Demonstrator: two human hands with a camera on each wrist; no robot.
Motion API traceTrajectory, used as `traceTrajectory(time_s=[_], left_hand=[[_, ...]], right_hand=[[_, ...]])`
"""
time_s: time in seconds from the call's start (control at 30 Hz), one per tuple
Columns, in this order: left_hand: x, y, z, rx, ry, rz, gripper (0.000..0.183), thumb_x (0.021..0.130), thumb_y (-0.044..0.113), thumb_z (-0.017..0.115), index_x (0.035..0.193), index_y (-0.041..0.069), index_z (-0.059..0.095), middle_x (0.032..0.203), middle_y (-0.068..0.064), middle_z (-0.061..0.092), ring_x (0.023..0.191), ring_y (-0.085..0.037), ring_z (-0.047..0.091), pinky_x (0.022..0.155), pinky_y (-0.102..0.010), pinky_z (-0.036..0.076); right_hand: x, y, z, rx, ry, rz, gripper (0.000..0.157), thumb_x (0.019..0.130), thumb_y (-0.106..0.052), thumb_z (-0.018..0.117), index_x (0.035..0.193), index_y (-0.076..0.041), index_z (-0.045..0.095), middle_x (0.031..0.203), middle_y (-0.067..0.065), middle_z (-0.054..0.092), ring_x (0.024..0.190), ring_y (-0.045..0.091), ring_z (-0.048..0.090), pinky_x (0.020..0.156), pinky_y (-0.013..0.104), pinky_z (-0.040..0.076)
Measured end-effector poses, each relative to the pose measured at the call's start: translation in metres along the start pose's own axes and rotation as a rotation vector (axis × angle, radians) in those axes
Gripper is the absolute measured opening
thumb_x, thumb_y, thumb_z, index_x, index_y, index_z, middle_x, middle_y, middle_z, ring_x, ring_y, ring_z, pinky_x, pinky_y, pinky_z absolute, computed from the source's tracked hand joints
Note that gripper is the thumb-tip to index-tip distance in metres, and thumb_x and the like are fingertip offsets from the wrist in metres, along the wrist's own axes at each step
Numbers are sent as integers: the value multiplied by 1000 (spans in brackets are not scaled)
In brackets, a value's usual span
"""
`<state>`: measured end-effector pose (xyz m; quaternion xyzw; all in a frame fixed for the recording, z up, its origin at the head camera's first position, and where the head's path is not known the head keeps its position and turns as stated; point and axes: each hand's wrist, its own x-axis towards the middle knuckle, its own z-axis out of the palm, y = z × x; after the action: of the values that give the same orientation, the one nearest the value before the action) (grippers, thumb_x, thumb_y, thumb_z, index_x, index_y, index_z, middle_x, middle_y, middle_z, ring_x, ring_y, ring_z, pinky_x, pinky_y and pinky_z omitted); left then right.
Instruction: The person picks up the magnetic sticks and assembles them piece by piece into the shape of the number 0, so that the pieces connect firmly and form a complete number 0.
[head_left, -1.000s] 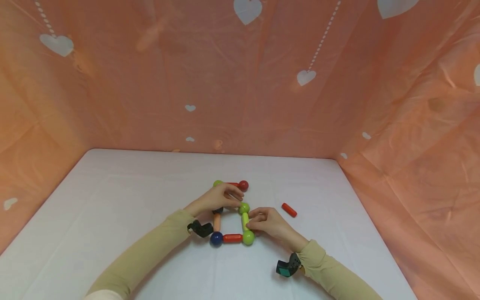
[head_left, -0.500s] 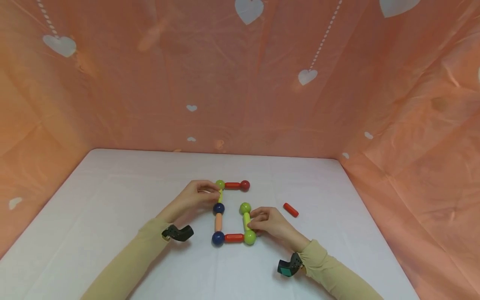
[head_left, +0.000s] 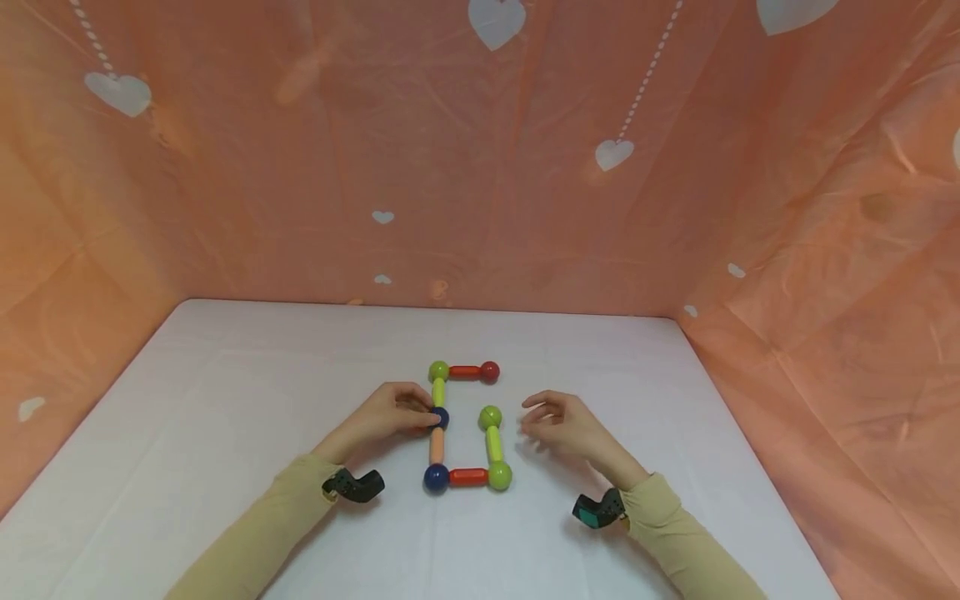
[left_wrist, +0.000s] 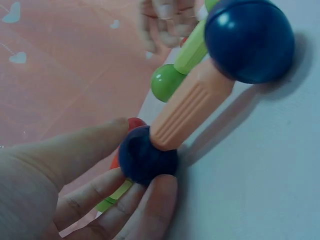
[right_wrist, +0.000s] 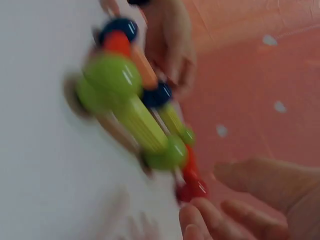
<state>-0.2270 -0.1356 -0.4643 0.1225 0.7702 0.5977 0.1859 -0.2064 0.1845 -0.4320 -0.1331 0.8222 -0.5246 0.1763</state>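
On the white table a chain of balls and ribbed rods forms an angular, part-open outline. My left hand [head_left: 386, 417] pinches the middle blue ball [left_wrist: 145, 157] between thumb and fingers. From that ball an orange rod [left_wrist: 192, 107] runs to the near blue ball [head_left: 437, 477], and a light green rod [head_left: 438, 392] to the far green ball [head_left: 438, 371]. My right hand [head_left: 562, 425] hovers to the right of another green ball [head_left: 491, 417], apart from it. In the right wrist view its fingers are spread and nothing shows between them. No loose rod shows; the right hand covers its earlier spot.
A red rod [head_left: 465, 372] and a red ball [head_left: 490, 372] form the far end of the chain. Nearest the person lies another red rod [head_left: 469, 477]. An orange curtain [head_left: 420, 167] with white hearts stands behind the table [head_left: 262, 350].
My left hand leaves the right-hand green ball, goes to the light green rod, then down to the middle blue ball. My right hand lets go of its green rod and shifts right.
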Motion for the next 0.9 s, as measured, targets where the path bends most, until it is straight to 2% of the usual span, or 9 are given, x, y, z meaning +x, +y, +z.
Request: traceTrajectory(time_s=[0.13, 0.23, 0.37, 0.57, 0.77, 0.83, 0.9], left_hand=[[-1, 1, 1, 4, 8, 7, 30, 83, 12, 76, 105, -3, 62, 91, -10, 65, 76, -19, 64, 70, -33, 57], [-1, 0, 1, 7, 13, 5, 30, 83, 12, 75, 106, -3, 62, 92, -11, 64, 77, -20, 63, 70, -33, 57], [0, -2, 0, 20, 18, -1, 29, 83, 13, 75, 106, -2, 63, 93, -10, 64, 78, -20, 63, 70, -33, 57], [1, -2, -1, 16, 13, 5, 28, 84, 11, 74, 106, -2, 63, 93, -10, 64, 79, -20, 63, 70, -33, 57], [1, -2, 0, 12, 3, 8, 28, 84, 12, 74, 105, -2, 62, 92, -10, 64, 79, -19, 63, 70, -32, 56], [0, -2, 0, 9, -3, 10, 28, 84, 12, 74, 105, -2, 62, 92, -10, 64, 79, -20, 63, 70, -33, 56], [1, -2, 0, 8, -7, 12, 28, 85, 12, 74, 105, -2, 62, 92, -10, 64, 79, -20, 63, 71, -33, 56]], right_hand=[[-3, 0, -30, -135, 93, -122, 39, 85, -2, 71, 119, 9, 56, 98, 19, 65, 85, 30, 65, 65, 34, 56], [-7, 3, -48, -211, 139, -135, 40, 83, -3, 73, 119, 8, 57, 98, 19, 64, 88, 28, 63, 69, 28, 54], [-10, 13, -63, -267, 152, -106, 42, 81, -4, 75, 117, 8, 57, 97, 18, 64, 88, 28, 62, 71, 28, 54], [-10, 25, -63, -373, 171, -84, 41, 77, -3, 79, 112, 5, 61, 90, 11, 65, 81, 24, 62, 68, 29, 53], [-2, 30, -53, -492, 164, -131, 24, 78, 0, 75, 100, 0, 65, 83, 3, 62, 73, 15, 55, 63, 27, 47], [4, 26, -50, -458, 157, -121, 21, 79, 1, 73, 98, -1, 66, 82, 3, 61, 72, 15, 55, 61, 26, 47], [12, 19, -45, -373, 149, -92, 21, 81, 1, 71, 102, -1, 66, 84, 5, 62, 72, 16, 57, 61, 26, 50]])
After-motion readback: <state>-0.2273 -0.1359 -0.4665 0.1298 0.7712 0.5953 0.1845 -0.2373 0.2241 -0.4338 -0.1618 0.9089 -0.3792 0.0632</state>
